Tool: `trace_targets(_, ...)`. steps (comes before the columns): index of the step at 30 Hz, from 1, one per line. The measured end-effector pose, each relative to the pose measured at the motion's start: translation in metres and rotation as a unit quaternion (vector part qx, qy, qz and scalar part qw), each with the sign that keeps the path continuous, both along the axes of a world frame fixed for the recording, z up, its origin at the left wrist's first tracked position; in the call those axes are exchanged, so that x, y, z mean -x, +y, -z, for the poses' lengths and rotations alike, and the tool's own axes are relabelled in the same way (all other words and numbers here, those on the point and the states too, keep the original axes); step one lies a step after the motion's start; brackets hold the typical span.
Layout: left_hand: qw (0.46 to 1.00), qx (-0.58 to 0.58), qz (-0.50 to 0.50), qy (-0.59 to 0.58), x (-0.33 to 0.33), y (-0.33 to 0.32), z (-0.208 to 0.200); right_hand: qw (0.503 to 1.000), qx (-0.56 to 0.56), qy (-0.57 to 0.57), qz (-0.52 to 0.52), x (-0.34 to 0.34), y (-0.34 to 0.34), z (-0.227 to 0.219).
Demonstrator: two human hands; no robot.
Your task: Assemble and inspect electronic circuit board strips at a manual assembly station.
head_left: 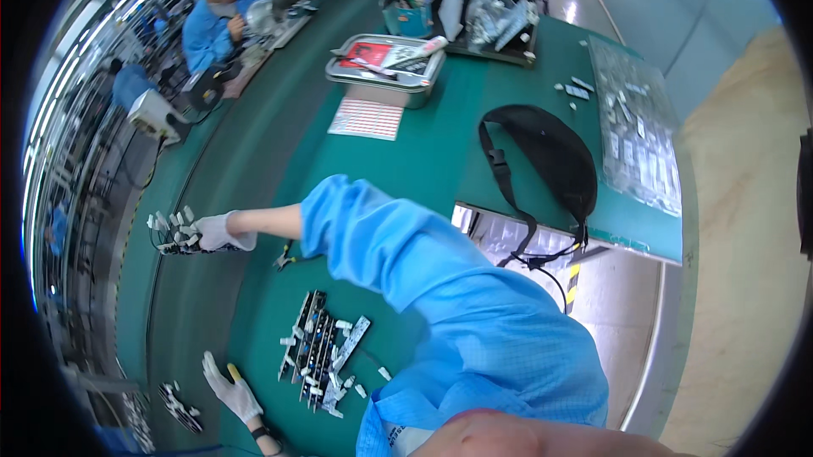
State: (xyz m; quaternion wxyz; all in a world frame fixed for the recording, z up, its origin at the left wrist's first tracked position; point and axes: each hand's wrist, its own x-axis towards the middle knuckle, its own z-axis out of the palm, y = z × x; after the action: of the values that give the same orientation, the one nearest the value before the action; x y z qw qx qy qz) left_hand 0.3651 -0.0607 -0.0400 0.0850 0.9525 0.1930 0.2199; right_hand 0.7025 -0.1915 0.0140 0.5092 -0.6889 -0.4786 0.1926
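My right hand (222, 232), in a white glove, reaches far across to the left. Its fingers are closed on a bunch of dark circuit boards with white connectors (178, 234), over the dark belt strip. At the lower left, my left hand (231, 389) is gloved too, with a yellow covering on one finger. Its fingers are stretched out and nothing shows in them. Between my arms on the green table lies a group of dark board strips (312, 351) with white connectors. Another small board with white plugs (179, 408) rests left of my left hand.
Pliers (286, 259) lie beneath my right forearm. Farther back stand a lidded metal tray (406, 84), a label sheet (366, 118) and a dark bin of bags (487, 12). A black waist bag (542, 152) hangs over the table's edge. A co-worker (212, 21) sits across the belt.
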Motion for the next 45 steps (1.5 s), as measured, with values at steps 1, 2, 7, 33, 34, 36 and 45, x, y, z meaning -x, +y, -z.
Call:
trace_targets(1, 0.999, 0.017, -0.012, -0.03, 0.007, 0.0, -0.002, 0.995, -0.07, 0.012, -0.074, 0.019, -0.005, -0.006)
trace_targets(2, 0.999, 0.021, -0.032, -0.038, 0.014, 0.005, 0.001, 0.986, -0.089, -0.003, -0.14, 0.04, -0.018, -0.014)
trace_targets(7, 0.919, 0.328, -0.01, -0.219, 0.027, 0.019, 0.018, 0.933, -0.015, -0.173, -0.317, 0.11, -0.082, -0.021)
trace_targets(33, 0.949, 0.213, 0.189, -0.138, 0.028, -0.116, -0.068, 0.588, -0.178, 0.695, -0.374, 0.156, -0.121, -0.079)
trace_targets(34, 0.949, 0.215, 0.182, -0.14, 0.029, -0.119, -0.067, 0.581, -0.174, 0.712, -0.353, 0.157, -0.123, -0.08)
trace_targets(36, 0.952, 0.209, 0.192, -0.113, 0.03, -0.123, -0.067, 0.569, -0.166, 0.743, -0.31, 0.158, -0.123, -0.082)
trace_targets(45, 0.911, 0.327, 0.169, -0.186, 0.007, -0.131, -0.092, 0.556, -0.157, 0.685, -0.443, 0.151, -0.121, -0.068)
